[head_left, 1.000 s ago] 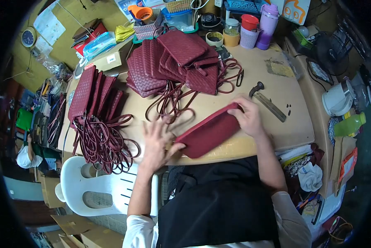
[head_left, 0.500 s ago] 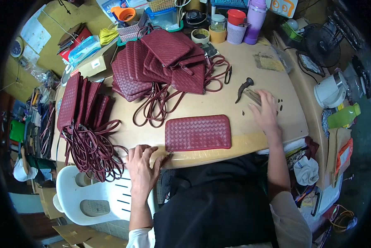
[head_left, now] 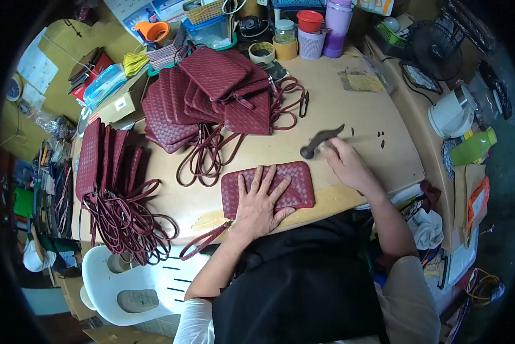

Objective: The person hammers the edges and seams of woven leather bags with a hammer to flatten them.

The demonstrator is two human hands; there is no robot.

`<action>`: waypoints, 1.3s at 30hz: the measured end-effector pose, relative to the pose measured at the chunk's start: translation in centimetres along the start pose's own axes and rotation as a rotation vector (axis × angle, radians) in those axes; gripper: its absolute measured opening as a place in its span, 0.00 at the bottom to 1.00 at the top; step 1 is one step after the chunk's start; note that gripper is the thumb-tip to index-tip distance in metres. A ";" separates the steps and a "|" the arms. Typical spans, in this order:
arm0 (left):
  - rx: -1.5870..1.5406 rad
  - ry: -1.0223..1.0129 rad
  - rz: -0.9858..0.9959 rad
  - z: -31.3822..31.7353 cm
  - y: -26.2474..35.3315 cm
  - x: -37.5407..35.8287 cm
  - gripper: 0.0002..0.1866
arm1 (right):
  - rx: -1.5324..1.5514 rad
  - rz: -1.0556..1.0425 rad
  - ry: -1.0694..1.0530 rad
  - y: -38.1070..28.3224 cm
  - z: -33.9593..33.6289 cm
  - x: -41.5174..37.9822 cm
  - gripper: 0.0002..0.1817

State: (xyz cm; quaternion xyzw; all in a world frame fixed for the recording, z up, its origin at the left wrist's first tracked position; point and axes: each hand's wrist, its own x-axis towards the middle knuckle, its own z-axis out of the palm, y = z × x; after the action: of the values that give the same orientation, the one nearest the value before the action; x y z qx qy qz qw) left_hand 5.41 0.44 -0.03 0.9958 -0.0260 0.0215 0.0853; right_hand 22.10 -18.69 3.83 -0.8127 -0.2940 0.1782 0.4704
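A dark red woven pouch (head_left: pixel 297 189) lies flat near the table's front edge, its wrist strap (head_left: pixel 207 239) hanging at the lower left. My left hand (head_left: pixel 259 200) rests on top of the pouch, fingers spread. To the right of the pouch, my right hand (head_left: pixel 349 165) is closed round the handle of a hammer (head_left: pixel 321 141), whose dark head is above the table. Behind the pouch is a pile of similar red pouches (head_left: pixel 211 74) with looped straps. More pouches (head_left: pixel 91 155) stand at the left with tangled straps (head_left: pixel 134 221).
Along the back stand a tape roll (head_left: pixel 262 53), a jar (head_left: pixel 285 33), a red-lidded cup (head_left: pixel 311 43) and a purple bottle (head_left: pixel 337 28). Small dark pieces (head_left: pixel 382 140) lie at right. A white chair (head_left: pixel 105 292) is at lower left, with a person (head_left: pixel 36 255) beyond.
My left hand has moved right onto the pouch. My right hand has taken up the hammer and moved it left and nearer the pouch. The strap now shows at the pouch's lower left.
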 end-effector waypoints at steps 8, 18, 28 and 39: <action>-0.015 0.001 -0.015 0.3 -0.1 0.1 0.40 | -0.606 0.115 -0.319 -3.5 -0.8 2.7 0.21; -0.033 0.000 -0.027 0.2 -0.1 0.1 0.39 | -0.710 0.004 -0.413 -4.5 -2.1 3.8 0.22; -0.027 0.017 -0.021 0.4 -0.1 0.0 0.39 | -0.432 -0.031 -0.054 -3.2 -0.6 3.5 0.24; -0.038 0.009 -0.019 0.4 -0.2 0.0 0.40 | -0.426 0.020 -0.303 -2.6 -1.0 4.2 0.23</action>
State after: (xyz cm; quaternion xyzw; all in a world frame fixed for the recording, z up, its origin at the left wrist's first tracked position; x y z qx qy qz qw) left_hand 5.43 0.55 -0.44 0.9941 -0.0166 0.0248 0.1043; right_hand 25.06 -15.62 6.47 -0.8604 -0.3840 0.2364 0.2376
